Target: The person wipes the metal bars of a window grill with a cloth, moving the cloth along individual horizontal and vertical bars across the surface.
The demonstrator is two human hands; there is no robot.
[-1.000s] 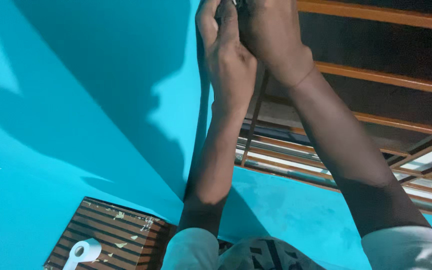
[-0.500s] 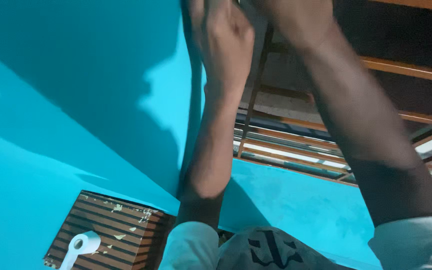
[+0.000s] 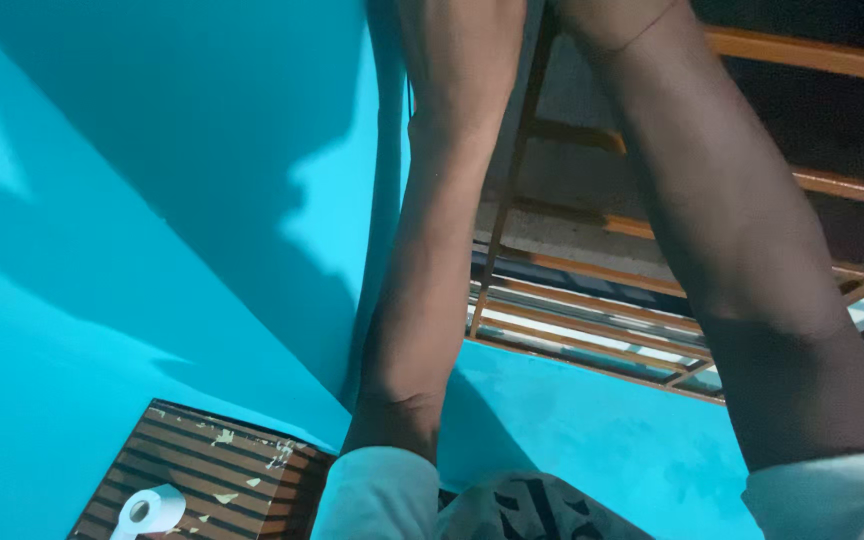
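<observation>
From the head view, my left hand (image 3: pixel 457 40) and right hand (image 3: pixel 607 20) reach up past the top edge beside the window's brown bars (image 3: pixel 592 300) against the turquoise wall (image 3: pixel 152 250), fingers cut off, so I cannot tell their grip.

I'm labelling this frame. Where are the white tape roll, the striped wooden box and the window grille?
White tape roll (image 3: pixel 149 508): head view, its outer face.
Striped wooden box (image 3: pixel 237 470): head view, its slatted top.
Window grille (image 3: pixel 592 325): head view, a lower bar.
</observation>
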